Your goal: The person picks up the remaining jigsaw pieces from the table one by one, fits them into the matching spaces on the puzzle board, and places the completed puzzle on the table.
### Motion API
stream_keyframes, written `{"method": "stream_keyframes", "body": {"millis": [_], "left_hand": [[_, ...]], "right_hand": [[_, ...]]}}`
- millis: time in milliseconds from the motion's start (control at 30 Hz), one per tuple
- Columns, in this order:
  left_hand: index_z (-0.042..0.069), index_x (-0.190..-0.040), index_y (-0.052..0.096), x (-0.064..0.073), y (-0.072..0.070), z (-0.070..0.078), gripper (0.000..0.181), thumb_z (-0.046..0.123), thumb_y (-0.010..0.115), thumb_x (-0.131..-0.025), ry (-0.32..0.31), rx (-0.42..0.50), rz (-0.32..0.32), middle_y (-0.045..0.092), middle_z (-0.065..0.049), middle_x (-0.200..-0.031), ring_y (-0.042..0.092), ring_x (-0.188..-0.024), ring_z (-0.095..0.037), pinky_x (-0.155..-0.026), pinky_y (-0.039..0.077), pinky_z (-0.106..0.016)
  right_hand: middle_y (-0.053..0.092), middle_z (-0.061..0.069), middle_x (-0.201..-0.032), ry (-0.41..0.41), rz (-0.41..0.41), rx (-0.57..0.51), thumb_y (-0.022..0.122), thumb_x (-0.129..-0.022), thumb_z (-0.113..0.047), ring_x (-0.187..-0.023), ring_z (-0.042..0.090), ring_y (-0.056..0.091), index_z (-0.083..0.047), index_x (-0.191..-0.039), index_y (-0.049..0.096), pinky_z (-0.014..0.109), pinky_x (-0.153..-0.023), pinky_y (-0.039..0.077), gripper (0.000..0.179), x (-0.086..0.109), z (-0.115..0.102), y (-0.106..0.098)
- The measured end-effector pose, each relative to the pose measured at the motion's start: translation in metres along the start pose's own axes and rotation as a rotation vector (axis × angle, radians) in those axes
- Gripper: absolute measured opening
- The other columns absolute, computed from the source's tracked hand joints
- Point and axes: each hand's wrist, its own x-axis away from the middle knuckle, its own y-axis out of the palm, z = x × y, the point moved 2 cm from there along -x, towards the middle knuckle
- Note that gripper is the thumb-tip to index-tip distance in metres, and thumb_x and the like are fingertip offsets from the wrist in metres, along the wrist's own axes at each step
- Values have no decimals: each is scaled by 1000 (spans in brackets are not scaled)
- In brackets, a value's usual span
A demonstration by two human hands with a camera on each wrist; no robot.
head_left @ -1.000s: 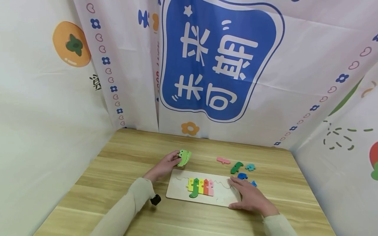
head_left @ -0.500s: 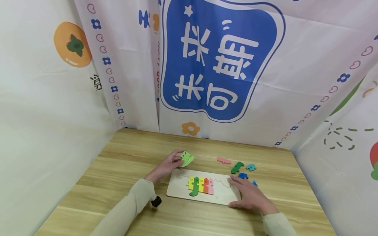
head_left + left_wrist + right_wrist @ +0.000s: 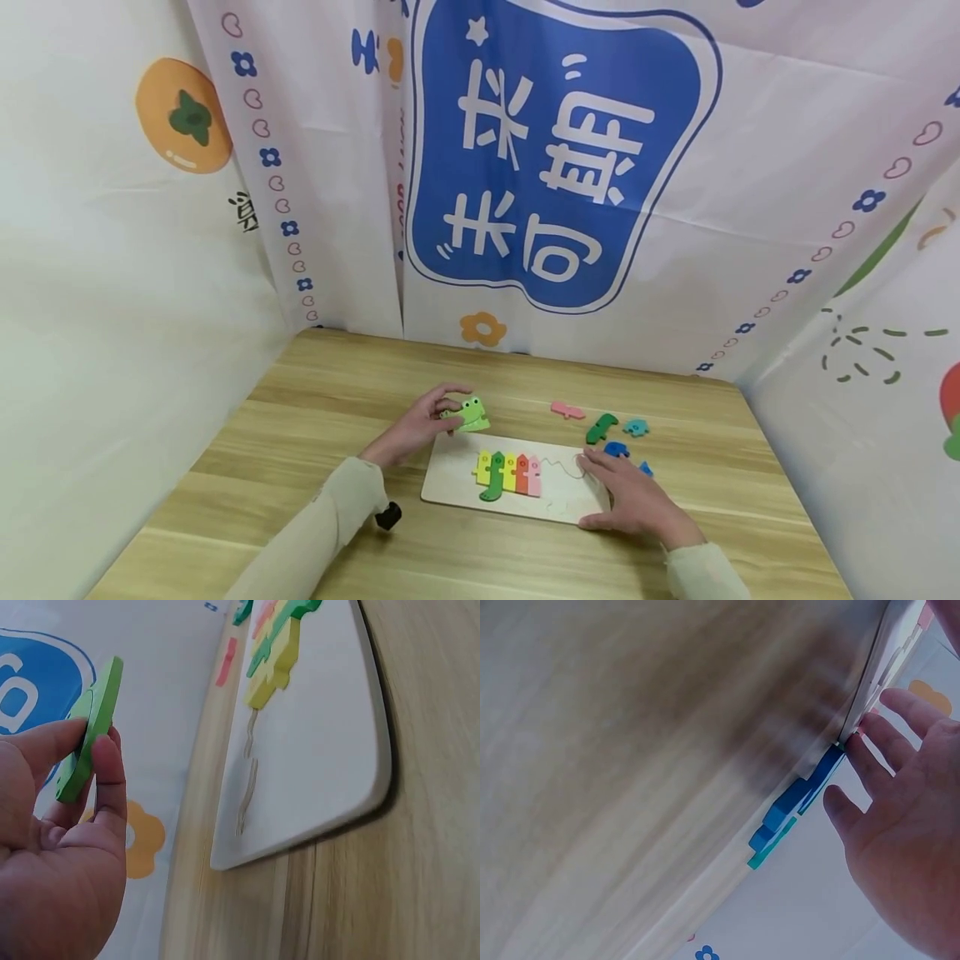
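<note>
My left hand (image 3: 420, 423) pinches a light green crocodile-head puzzle piece (image 3: 472, 414) just above the far left corner of the pale wooden puzzle board (image 3: 450, 479). In the left wrist view, that piece (image 3: 105, 705) is seen edge-on between thumb and fingers. Several joined pieces, yellow, green, red and pink, lie on the middle of the board, including a dark green leg piece (image 3: 493, 483). Thin outlines mark the bare wood on either side. My right hand (image 3: 637, 493) rests at the board's right end, its fingers spread and fairly straight.
Beyond the board's right half lie loose pieces: a pink one (image 3: 567, 411), a dark green one (image 3: 602, 427), a teal one (image 3: 636, 427) and blue ones (image 3: 617, 448). Printed white cloth (image 3: 337, 250) encloses the wooden table (image 3: 315, 400) behind and at both sides.
My left hand has turned the crocodile-head piece from upright to nearly level, its eyes now facing up. The right hand and the board have stayed put.
</note>
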Motion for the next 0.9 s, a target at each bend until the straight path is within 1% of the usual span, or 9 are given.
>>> {"method": "stream_keyframes", "body": {"millis": [100,233,300,367,467,533,633,833,900], "left_hand": [[21,-148,55,3,-3,-2,44,14,61,-105,-18,-12,-6,62,-13,-136,64,-111,-32,-97,54,-55],[17,-148,58,9,-7,-4,44,8,59,-105,-56,-19,-22,56,-14,-140,63,-111,-26,-97,58,-47],[18,-147,59,12,-9,-4,44,6,59,-104,-72,-14,-31,55,-15,-139,63,-111,-25,-97,58,-46],[18,-146,59,15,-11,-5,45,6,62,-103,-69,-23,-41,53,-15,-140,62,-111,-26,-97,58,-46],[21,-145,61,18,-13,-5,47,11,68,-100,-59,-87,-58,56,-10,-141,62,-114,-24,-96,58,-43],[24,-143,63,20,-14,-6,47,15,72,-97,-58,-147,-62,60,-8,-138,63,-113,-23,-93,59,-39],[26,-140,65,21,-15,-9,45,17,74,-96,-68,-232,-83,64,-4,-131,63,-112,-21,-92,57,-35],[26,-136,68,20,-11,-14,40,20,75,-96,-51,-370,-144,68,2,-125,59,-117,-20,-98,49,-44],[27,-134,69,20,-9,-15,39,21,75,-96,-55,-384,-162,68,3,-125,59,-118,-20,-101,48,-46]], "right_hand": [[37,7,-167,-4,2,-1,81,-76,-67,-152,42,34,-18,-158,46,65,-120,30,101,0,1,0],[37,8,-167,-12,3,-4,81,-77,-67,-152,42,34,-18,-158,46,65,-119,30,101,0,1,1],[37,8,-167,-10,-1,-3,81,-77,-67,-152,42,34,-18,-158,46,65,-119,30,101,0,1,1],[37,8,-167,-6,-2,-1,80,-77,-68,-152,42,34,-18,-158,45,65,-119,30,101,0,1,1],[37,8,-167,-5,-2,7,80,-77,-68,-152,42,34,-18,-158,45,66,-119,30,102,-1,1,1],[37,8,-167,-13,-1,7,80,-77,-69,-152,42,34,-18,-158,45,66,-119,30,102,-1,1,1],[37,10,-167,-28,0,6,79,-78,-69,-152,43,34,-17,-158,45,66,-119,30,102,-1,1,1],[37,9,-167,-16,-3,7,79,-77,-69,-152,42,33,-17,-158,45,66,-120,29,102,-1,1,1],[37,9,-167,-10,-5,11,79,-77,-70,-153,42,33,-17,-158,45,65,-121,28,103,-1,2,1]]}}
